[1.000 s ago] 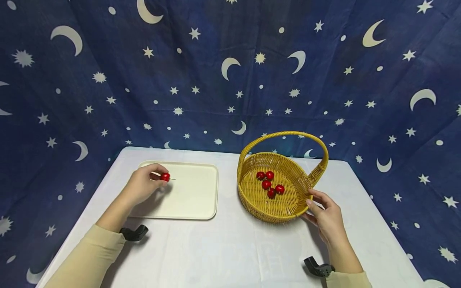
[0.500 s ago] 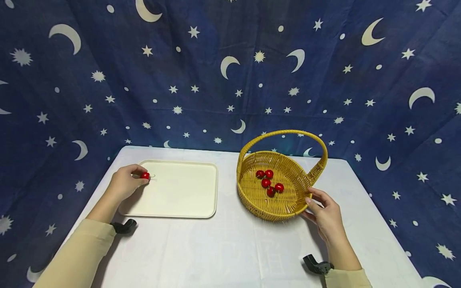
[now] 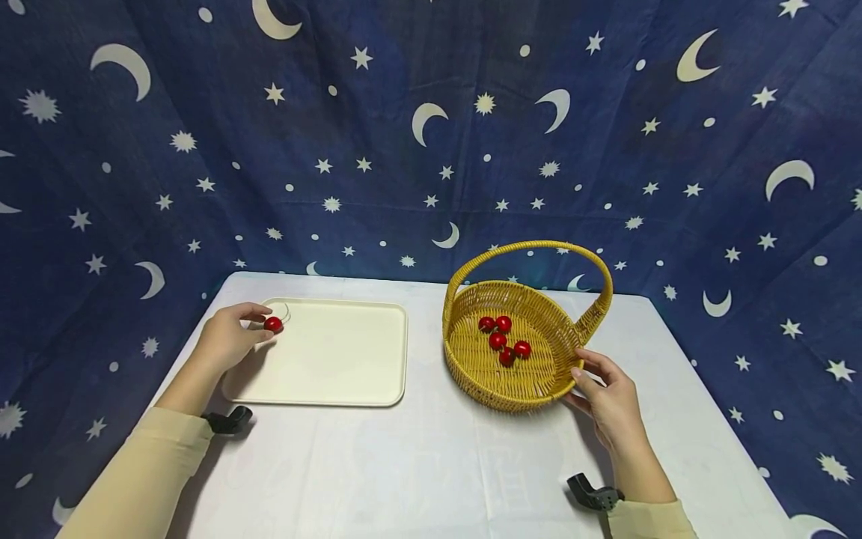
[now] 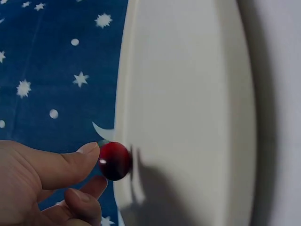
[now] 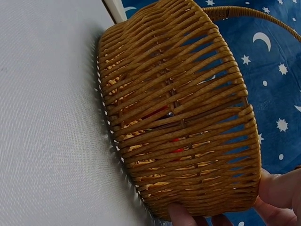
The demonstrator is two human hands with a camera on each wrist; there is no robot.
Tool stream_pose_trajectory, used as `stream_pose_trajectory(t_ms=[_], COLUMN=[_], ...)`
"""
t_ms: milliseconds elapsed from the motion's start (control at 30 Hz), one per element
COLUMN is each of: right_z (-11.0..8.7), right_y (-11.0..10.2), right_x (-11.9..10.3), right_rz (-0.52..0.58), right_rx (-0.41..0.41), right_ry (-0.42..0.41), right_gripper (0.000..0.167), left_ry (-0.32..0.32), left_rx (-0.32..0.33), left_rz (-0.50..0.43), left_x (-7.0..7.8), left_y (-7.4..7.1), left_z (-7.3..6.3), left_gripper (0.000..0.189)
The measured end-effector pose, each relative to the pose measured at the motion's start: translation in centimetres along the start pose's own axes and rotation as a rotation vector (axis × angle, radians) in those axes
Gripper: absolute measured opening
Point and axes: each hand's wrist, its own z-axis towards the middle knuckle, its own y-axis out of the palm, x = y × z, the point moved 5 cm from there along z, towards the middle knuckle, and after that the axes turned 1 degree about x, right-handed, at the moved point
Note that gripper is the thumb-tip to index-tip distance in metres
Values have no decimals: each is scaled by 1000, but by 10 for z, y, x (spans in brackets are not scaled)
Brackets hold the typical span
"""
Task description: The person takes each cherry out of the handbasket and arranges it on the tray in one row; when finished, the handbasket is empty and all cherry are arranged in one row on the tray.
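A red cherry (image 3: 273, 324) with a thin stem lies at the left end of a cream tray (image 3: 350, 359). Right beside it is my left hand (image 3: 229, 337), thumb and fingers parted. The left wrist view shows the thumb tip (image 4: 89, 149) at the cherry's edge and the other fingers spread below it. My right hand (image 3: 613, 397) grips the near right rim of a yellow wicker basket (image 3: 471, 385), thumb over the rim and fingers under the outer wall. Several more cherries (image 3: 497, 340) lie on the basket's floor, largely hidden by the weave in the right wrist view.
A white-covered table (image 3: 404, 464) carries the tray at left and the basket at right. The basket's tall arched handle (image 3: 532, 245) rises above its bowl. Behind hangs a dark blue cloth (image 3: 377, 112) with moons and stars.
My left hand has carried the cherry leftward to the tray's left end, and its fingers have parted from it. The cherry's stem now points upward. My right hand stays on the basket.
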Motion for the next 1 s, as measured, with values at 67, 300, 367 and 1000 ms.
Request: stream_pose_trajectory(t_ms=[67,300,367,1000], right_z=[0,-2,-2,0], right_y=[0,-1,-1,0], right_x=[0,-2,-2,-1], right_rz=[-1,2,3,-24], right_rx=[-6,3,3,3], right_ry=[-6,-21,-19,-5], right_gripper=[50,49,50,49], left_ry=[15,128,159,545], left_rx=[5,-23,-46,-350], left_rz=[10,-23,-58,-246], left_x=[7,63,85,287], left_y=[-2,7,13,114], left_z=[-2,-14,-19,-70], left_gripper=[47,44,42,39])
